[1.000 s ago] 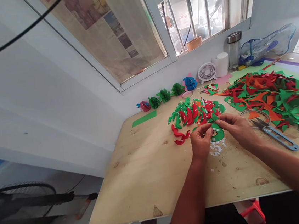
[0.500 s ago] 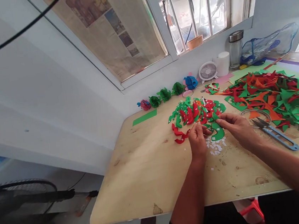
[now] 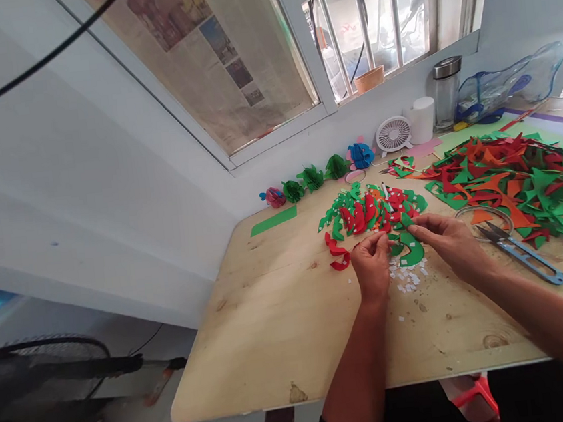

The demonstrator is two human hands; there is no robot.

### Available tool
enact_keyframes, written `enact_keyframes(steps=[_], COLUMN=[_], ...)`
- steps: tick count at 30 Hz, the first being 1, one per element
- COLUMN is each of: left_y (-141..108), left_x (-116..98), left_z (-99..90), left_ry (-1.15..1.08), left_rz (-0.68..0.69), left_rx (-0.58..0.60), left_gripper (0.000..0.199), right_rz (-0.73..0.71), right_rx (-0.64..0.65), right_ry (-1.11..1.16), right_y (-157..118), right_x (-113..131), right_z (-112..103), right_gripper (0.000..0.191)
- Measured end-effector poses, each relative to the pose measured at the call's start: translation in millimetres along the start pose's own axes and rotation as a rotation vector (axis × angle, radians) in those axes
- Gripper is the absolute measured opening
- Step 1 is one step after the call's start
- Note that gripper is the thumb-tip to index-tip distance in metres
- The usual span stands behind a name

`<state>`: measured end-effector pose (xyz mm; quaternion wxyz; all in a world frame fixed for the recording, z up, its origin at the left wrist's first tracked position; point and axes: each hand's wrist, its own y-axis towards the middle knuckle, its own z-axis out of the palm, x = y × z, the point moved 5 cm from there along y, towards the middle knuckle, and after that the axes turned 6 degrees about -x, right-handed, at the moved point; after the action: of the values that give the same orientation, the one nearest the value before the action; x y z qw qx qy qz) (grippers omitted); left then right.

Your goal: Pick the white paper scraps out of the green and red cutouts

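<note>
Bent over a pale wooden tabletop [image 3: 263, 320], you hold a green curved piece [image 3: 413, 251] of what looks like paper or felt, its upper end in the grip of your right hand [image 3: 445, 239], thumb and fingers narrowed on it. Your left hand [image 3: 372, 260] is beside the piece's left side, fingertips gathered close together; whether that grip holds a scrap or nothing is too small to tell. The green piece sits between your two hands, just beyond a scatter of white squares [image 3: 410, 283], with pale squares dotting its surface. Behind it lies a cluster of red and green curved pieces [image 3: 360, 216], many dotted with similar squares. The step in hand appears to be the fine handling of those squares on the green piece, perhaps placing one or peeling one. The next move, judging from this, calls for a steady right hand and a light, precise left fingertip, pressed flat without bending the curve. To your right lie blue-handled snips [image 3: 531, 258], near a heap of red, orange and green offcuts [image 3: 514, 176], both out of your hands.
</note>
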<state>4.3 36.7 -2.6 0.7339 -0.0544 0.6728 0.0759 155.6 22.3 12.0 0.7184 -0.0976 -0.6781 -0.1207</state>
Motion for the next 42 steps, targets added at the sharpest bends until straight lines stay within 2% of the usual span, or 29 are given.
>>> enact_keyframes(steps=[4,10,16,19,23,25,27,30,33,42], left_y=[-2,-7,-4,-3,-4,-6,-9,-17,-24,-28], left_x=[-3,0,0,0,-1,-5,-12,-27,-33,-27], left_z=[4.0,14.9,8.9,5.8,5.7,5.5,3.5,2.6,7.9,15.7], left_ry=[-0.043,-0.144,-0.196,-0.178,-0.107,-0.035,0.085,0.318,0.511,0.776], left_rz=[-0.049,-0.107,-0.076,-0.038,0.021,0.080,0.197,0.479,0.697,0.883], left_rx=[0.015,0.158,0.077,0.034,0.048,0.054,0.020,-0.039,-0.020,-0.010], left_gripper=[0.030,0.020,0.017,0.017,0.016,0.017,0.017,0.010,0.007,0.008], right_rz=[0.004,-0.029,-0.021,-0.086,-0.143,-0.142,-0.136,-0.139,-0.159,-0.211], right_rx=[0.019,0.027,0.117,0.157,0.159,0.148,0.132,0.087,0.051,0.047], right_ry=[0.019,-0.028,-0.107,-0.210,-0.270,-0.266,-0.262,-0.258,-0.266,-0.353], right_y=[1,0,-2,-1,-1,-1,-2,-1,-1,0], right_x=[-4,0,-1,-4,-3,-2,0,2,5,1], right_z=[1,2,7,8,8,8,7,6,4,2], right_gripper=[0.035,0.037,0.036,0.033,0.032,0.032,0.032,0.032,0.032,0.033])
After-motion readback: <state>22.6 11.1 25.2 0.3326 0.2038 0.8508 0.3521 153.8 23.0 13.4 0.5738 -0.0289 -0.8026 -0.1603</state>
